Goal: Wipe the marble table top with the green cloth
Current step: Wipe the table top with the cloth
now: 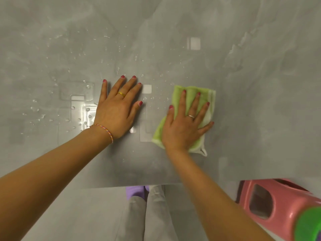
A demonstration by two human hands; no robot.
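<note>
Fingers (194,103) of the right hand (184,126) lie spread, pressing the green cloth (205,94) flat onto the marble table top (260,84).

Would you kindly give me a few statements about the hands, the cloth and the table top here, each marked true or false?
1. The right hand presses flat on the green cloth. True.
2. The left hand holds a second cloth. False: it rests flat on the bare marble table top, holding nothing.
3. Water droplets lie on the table to the left of the left hand. True.
4. The green cloth lies crumpled in a ball. False: it lies folded flat under the hand.
5. The pink bottle stands in the middle of the table. False: it is at the lower right edge of the view.
</note>
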